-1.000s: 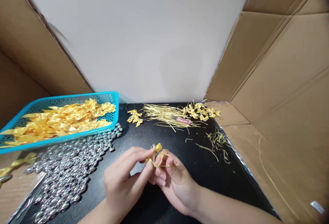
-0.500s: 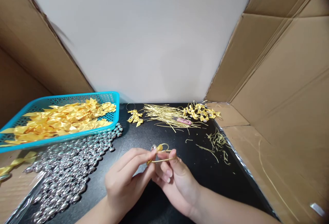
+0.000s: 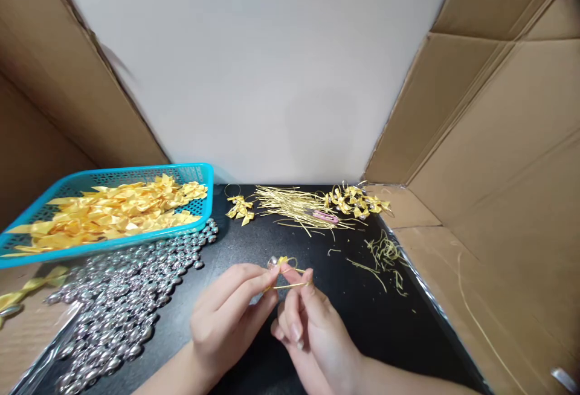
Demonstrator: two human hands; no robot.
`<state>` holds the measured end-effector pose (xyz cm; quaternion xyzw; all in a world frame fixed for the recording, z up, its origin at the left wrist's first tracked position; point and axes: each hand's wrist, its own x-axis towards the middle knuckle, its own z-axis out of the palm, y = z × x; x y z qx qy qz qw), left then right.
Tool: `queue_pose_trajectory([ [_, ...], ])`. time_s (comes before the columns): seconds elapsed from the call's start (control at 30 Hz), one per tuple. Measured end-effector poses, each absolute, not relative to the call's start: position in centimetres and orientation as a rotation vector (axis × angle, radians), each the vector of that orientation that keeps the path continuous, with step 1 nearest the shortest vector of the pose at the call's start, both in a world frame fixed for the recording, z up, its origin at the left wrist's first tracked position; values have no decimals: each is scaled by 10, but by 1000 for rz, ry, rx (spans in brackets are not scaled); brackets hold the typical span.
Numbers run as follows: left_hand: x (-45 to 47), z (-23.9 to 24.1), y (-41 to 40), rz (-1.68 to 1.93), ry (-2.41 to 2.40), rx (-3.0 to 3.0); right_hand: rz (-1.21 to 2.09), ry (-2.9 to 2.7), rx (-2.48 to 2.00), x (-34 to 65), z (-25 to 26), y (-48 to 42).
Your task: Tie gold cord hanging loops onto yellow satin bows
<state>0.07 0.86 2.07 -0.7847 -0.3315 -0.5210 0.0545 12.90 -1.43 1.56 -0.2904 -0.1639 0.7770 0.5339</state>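
My left hand [image 3: 226, 322] pinches a small yellow ribbon bow [image 3: 281, 261] with a silver bell at its top, just above the black mat [image 3: 353, 316]. My right hand [image 3: 312, 328] pinches the gold cord [image 3: 290, 285] that loops out from the bow. Both hands meet at the mat's near middle, fingers closed on the piece.
A turquoise basket [image 3: 199, 205] of yellow bows sits at the left, with a heap of silver bells [image 3: 127, 298] below it. Gold cords [image 3: 290, 202], finished bows [image 3: 357, 199], two bows [image 3: 240, 208] and cord offcuts [image 3: 385, 253] lie at the back. Cardboard walls [image 3: 498, 141] flank both sides.
The cord loop has been drawn out flatter between my hands. My right hand has shifted slightly toward me and turned, fingers now pinching the cord from the right.
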Motion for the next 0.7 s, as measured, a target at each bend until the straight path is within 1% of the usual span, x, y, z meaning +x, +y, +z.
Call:
queue_pose_trajectory([
  [0.43,-10,16,9,-1312,-767,-2371,1998,-165,-702,131,16,-12],
  [0.7,-3,15,6,-1420,-802,-2419,2105,-133,-494,133,16,-10],
])
